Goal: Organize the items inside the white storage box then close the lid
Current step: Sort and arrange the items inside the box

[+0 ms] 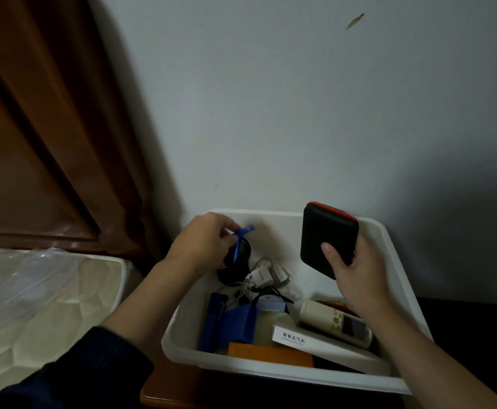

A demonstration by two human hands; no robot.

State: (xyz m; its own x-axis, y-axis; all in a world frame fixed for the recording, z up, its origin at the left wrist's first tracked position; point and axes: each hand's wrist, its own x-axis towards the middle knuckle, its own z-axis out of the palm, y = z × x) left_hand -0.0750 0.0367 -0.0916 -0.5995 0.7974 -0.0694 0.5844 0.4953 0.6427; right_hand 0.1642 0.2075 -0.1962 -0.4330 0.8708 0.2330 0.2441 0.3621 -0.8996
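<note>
White storage box (394,255) open on a wooden nightstand (164,391) against the wall. Inside: white carton (297,339) printed 藿香正气水, remote (334,321), blue pouch (229,323). Left hand (204,242) pinching a blue ribbon (239,240); right hand (356,273) gripping a black case (327,237).

The storage box (389,255) is white; in it lie a blue pouch (235,323), an orange box (267,354), a white carton with black lettering (300,338) and a cream remote control (324,315). The zip case (327,237) is black with a red-orange edge, and the ribbon (241,234) is bright blue on a black round object (238,255). The mattress (49,305) is cream with a quilted pattern, the headboard (34,128) reddish brown, the sleeve (79,373) dark navy.
</note>
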